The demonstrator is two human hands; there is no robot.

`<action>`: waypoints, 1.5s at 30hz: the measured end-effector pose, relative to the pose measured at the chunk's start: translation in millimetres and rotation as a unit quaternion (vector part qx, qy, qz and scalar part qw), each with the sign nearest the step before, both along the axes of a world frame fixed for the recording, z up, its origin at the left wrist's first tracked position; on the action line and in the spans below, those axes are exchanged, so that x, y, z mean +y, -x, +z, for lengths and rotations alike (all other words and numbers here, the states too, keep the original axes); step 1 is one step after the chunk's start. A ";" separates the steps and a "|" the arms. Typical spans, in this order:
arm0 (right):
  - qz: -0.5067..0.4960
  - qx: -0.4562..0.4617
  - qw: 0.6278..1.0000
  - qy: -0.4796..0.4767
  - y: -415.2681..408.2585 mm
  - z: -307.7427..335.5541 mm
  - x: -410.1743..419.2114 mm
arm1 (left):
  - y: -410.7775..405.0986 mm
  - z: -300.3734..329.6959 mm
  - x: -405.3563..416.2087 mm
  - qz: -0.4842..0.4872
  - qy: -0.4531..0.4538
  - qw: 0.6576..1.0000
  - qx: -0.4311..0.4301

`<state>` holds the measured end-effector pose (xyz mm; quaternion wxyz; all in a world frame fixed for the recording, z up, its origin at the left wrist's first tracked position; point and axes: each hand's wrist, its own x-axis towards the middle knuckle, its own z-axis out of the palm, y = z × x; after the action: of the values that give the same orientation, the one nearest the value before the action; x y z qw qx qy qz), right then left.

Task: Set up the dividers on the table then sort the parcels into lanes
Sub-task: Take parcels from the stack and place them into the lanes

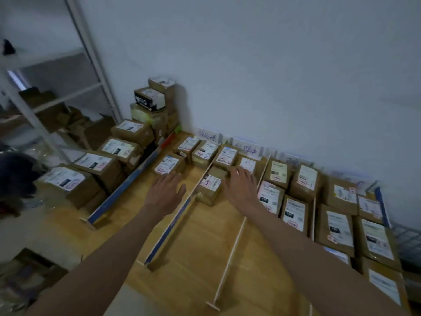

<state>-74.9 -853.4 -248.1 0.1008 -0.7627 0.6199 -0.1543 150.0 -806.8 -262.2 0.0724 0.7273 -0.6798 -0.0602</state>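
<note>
Under both outstretched arms, the wooden desk is carrying everything, split into lanes by upright dividers. Left of the left grip, the blue-edged divider is running along the desk's edge, with a stack of parcels piling up beyond it toward the metal shelving. Between the two grips, the middle divider is standing upright, and just right of it a small parcel is sitting in the lane, close beside the right grip. Below the right grip, the thin wooden divider is stretching toward the near edge. Right of it, rows of labelled parcels are filling the far lanes, packed side by side. Ahead of the left grip, a labelled box is lying just beyond the fingertips, whether touching or not I cannot tell. Further ahead, handwritten paper signs are leaning against the wall. Both grips are hovering palm down with fingers spread and relaxed, holding nothing; the right one is reaching over the lane next to the small parcel.
</note>
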 end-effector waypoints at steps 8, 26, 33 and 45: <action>0.053 0.014 0.998 0.016 -143.5 19.8 20.6 | -150.5 24.8 47.8 0.064 0.018 0.997 -0.030; 0.080 -0.009 0.997 -0.019 -406.8 -14.2 42.0 | -404.7 5.3 77.6 0.116 0.002 0.993 0.000; 0.101 -0.046 0.992 -0.063 -482.1 -42.1 11.7 | -463.2 -15.5 50.6 0.136 -0.012 0.990 0.016; 0.130 0.005 0.981 -0.146 -541.8 -93.8 -45.7 | -517.5 -69.8 -15.3 0.183 -0.139 0.968 0.101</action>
<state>466.8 -899.2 -341.9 0.2271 -0.8146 0.5318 -0.0441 667.5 -822.1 -332.1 0.0485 0.8323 -0.5095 -0.2128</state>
